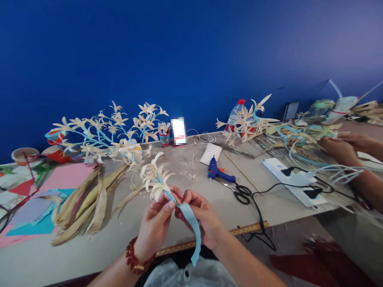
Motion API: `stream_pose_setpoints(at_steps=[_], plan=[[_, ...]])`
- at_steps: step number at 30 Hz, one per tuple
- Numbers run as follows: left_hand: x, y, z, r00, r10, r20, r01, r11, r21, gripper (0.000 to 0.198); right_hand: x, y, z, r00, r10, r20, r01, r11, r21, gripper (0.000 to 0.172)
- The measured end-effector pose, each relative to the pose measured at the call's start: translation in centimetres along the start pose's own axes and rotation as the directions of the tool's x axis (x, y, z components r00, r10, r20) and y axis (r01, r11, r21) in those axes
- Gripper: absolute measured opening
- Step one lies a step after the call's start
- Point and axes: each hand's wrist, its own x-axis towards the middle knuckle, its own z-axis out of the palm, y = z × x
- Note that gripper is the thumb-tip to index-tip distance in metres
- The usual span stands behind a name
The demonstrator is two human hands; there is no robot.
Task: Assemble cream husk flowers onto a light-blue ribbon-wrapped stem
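My left hand (160, 213) pinches the blue-wrapped stem of a cream handmade flower spray (157, 177), its blossoms pointing up and away from me. Close beside it, my right hand (202, 213) has its fingers closed at the stem's lower end, where a light blue paper strip (193, 229) starts and hangs down toward my lap. The fingertips of both hands nearly meet, and they partly hide the stem and the start of the strip.
Beyond my hands lie a blue glue gun (220, 170), black-handled scissors (242, 194) and a wooden stick (241, 170). Dried husks (86, 203) and finished flowers (104, 127) are at left. A power strip (295, 181) and another person's hands (339, 151) are at right.
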Motion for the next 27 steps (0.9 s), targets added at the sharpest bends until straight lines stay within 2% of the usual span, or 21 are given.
stream_pose_setpoints(at_steps=[6,12,17,20,23,24,27], plan=[[0.0,0.2,0.1,1.000,0.016,0.013,-0.017,0.999,0.031,0.007,0.0,0.0,0.2,0.995,-0.095,-0.037,0.094,0.995,-0.025,0.026],[0.1,-0.3,0.0,0.999,0.050,0.001,-0.050,0.998,0.047,0.006,0.0,0.1,0.1,0.985,-0.173,-0.012,0.172,0.984,-0.044,0.023],[-0.3,-1.3,-0.6,0.990,0.109,-0.087,-0.096,0.986,0.138,0.021,0.1,0.4,-0.4,0.941,-0.338,0.037,0.339,0.928,-0.157,0.020],[-0.4,-1.6,-0.7,0.985,0.150,-0.083,-0.131,0.971,0.199,0.012,0.1,0.7,-0.6,0.892,-0.446,0.078,0.449,0.849,-0.281,0.017],[-0.3,-1.4,-0.7,0.985,0.167,-0.041,-0.150,0.951,0.271,0.006,-0.1,0.6,-0.8,0.835,-0.534,0.135,0.534,0.725,-0.434,0.010],[-0.3,-1.3,-0.7,0.985,0.169,-0.033,-0.152,0.942,0.298,0.006,-0.2,0.4,-0.8,0.811,-0.561,0.165,0.560,0.664,-0.496,0.009],[-0.2,-1.0,-0.9,0.986,0.165,-0.025,-0.146,0.925,0.351,0.007,-0.7,-0.5,-1.0,0.730,-0.584,0.355,0.636,0.390,-0.666,0.026]])
